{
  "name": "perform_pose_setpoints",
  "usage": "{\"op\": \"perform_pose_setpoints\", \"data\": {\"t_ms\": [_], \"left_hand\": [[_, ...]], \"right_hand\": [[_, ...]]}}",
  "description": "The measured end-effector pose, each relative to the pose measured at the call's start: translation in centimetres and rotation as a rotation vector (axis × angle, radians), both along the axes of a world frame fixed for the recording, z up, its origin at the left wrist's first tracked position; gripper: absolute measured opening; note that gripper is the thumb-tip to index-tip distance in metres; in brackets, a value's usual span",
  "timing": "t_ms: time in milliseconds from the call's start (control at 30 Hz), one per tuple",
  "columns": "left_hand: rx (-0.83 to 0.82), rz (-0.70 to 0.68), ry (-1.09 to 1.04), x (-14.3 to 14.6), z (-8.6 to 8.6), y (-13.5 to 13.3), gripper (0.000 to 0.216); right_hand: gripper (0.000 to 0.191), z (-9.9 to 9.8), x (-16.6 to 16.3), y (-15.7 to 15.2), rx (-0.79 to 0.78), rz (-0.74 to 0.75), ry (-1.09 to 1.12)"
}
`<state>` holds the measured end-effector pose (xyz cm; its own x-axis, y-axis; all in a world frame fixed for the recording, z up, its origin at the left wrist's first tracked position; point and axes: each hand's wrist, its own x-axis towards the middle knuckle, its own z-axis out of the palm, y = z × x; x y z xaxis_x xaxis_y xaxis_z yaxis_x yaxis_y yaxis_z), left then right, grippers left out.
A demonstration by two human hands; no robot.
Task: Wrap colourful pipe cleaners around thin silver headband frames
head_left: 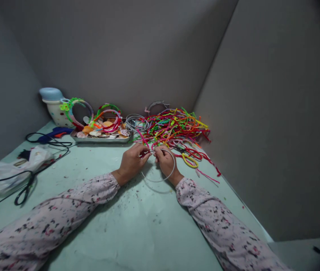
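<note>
Fingertips pinched, my left hand [134,159] holds a pink pipe cleaner [143,138] where it meets a thin grey wire hoop. My right hand [165,161] is closed on that wire hoop [160,181], which curves down over the wrist and back toward the left. Both hands meet just above the middle of the table. A second short length of pink shows between them, and the exact contact point is hidden by the fingers.
Behind the hands lies a tangled heap of colourful pipe cleaners [174,126]. Coiled grey wire [136,122] sits beside a metal tray [100,140] of shells with wrapped hoops [82,103]. Further left are a boot-shaped container [57,109], black cable [31,177] and a plastic bag [10,175].
</note>
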<state>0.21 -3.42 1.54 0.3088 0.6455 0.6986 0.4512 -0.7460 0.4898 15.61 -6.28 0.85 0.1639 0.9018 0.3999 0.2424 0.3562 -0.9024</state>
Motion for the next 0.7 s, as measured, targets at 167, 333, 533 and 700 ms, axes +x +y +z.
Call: {"op": "perform_pose_setpoints", "data": {"t_ms": [167, 333, 533, 700], "left_hand": [[0.014, 0.002, -0.008, -0.05, 0.02, -0.05, 0.011], [0.037, 0.000, -0.013, -0.11, 0.21, -0.08, 0.012], [0.036, 0.011, 0.003, -0.18, 0.28, -0.09, 0.013], [0.041, 0.018, 0.017, -0.19, 0.17, -0.05, 0.015]], "right_hand": [[0.027, -0.08, -0.04, 0.03, 0.001, 0.001, 0.009], [0.027, -0.02, -0.02, 0.02, 0.012, 0.000, -0.011], [0.027, -0.20, 0.00, 0.17, 0.009, -0.001, -0.004], [0.026, -0.07, 0.00, 0.05, 0.007, 0.002, 0.001]]}}
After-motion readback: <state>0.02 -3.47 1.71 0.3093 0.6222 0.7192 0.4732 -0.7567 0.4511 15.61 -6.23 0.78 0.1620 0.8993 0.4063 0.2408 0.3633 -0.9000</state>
